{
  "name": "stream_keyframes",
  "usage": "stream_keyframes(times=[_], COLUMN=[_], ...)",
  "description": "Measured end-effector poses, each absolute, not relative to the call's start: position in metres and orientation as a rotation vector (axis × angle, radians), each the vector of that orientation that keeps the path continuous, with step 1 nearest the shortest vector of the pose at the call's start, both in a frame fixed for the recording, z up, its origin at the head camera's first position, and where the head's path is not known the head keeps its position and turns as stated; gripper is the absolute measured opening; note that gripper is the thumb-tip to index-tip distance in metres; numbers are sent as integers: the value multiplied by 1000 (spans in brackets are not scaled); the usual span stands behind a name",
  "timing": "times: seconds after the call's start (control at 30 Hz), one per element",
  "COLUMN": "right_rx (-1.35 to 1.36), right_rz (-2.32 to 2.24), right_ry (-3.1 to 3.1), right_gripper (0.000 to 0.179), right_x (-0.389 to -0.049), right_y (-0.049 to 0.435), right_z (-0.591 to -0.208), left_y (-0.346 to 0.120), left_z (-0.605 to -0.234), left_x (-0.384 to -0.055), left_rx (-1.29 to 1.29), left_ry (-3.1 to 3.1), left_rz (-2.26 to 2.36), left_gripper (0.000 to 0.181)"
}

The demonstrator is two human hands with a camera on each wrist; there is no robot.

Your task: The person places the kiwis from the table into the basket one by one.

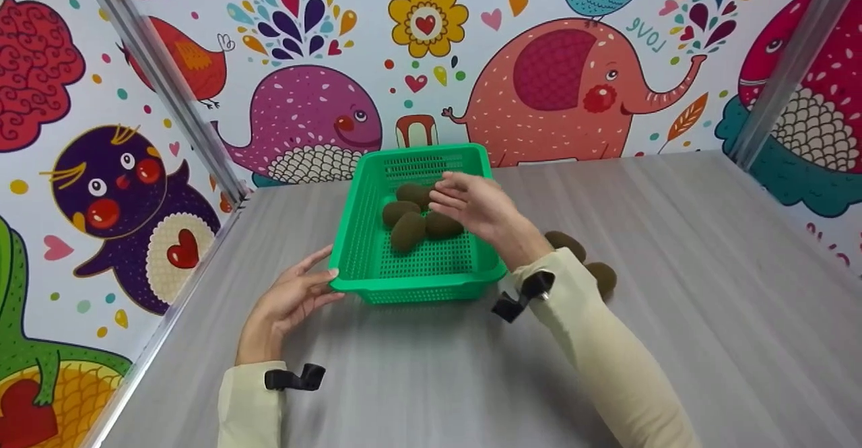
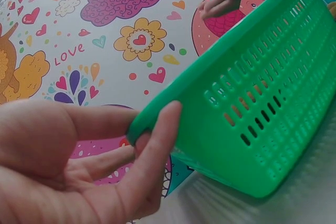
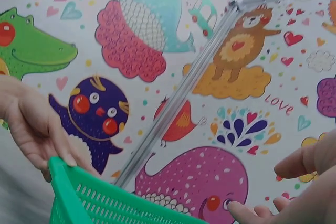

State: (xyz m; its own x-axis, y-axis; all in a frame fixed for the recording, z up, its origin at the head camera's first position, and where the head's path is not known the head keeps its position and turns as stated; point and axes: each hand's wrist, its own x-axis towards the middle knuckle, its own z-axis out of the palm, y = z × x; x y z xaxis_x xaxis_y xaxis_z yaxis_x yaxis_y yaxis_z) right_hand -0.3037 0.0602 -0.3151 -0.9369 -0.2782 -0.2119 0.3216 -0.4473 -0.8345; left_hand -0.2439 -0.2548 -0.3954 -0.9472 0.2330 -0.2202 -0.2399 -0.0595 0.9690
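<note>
A green plastic basket [image 1: 414, 283] with slotted walls stands on the table in the head view. Several brown, oval kiwifruit [image 1: 407, 232] lie together on its floor. At its near left corner, my left hand [image 1: 293, 303] pinches the rim between thumb and fingers; the left wrist view shows the same hold on the basket wall [image 2: 210, 142]. Over the right side of the basket, my right hand [image 1: 479, 207] hovers with relaxed fingers and nothing in them. It overlaps some of the kiwifruit in the head view. In the right wrist view its fingers [image 3: 296, 166] are spread apart.
Right of the basket, two more kiwifruit [image 1: 601, 278] rest on the grey table [image 1: 680, 279], partly behind my right forearm. Walls printed with cartoon animals [image 1: 316, 111] rise at the back and sides, with metal posts [image 1: 168, 84] at the corners.
</note>
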Motion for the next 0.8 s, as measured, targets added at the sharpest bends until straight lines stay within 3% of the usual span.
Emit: stream_keyframes(times=[0.8], right_rx=[-155], right_rz=[-2343], right_ry=[1723], right_gripper=[61], right_x=[-260], right_y=[136], right_z=[-330], left_y=[-254], left_z=[-397], left_x=[-245], left_rx=[-38], left_ry=[1874], left_rz=[2093], left_gripper=[71])
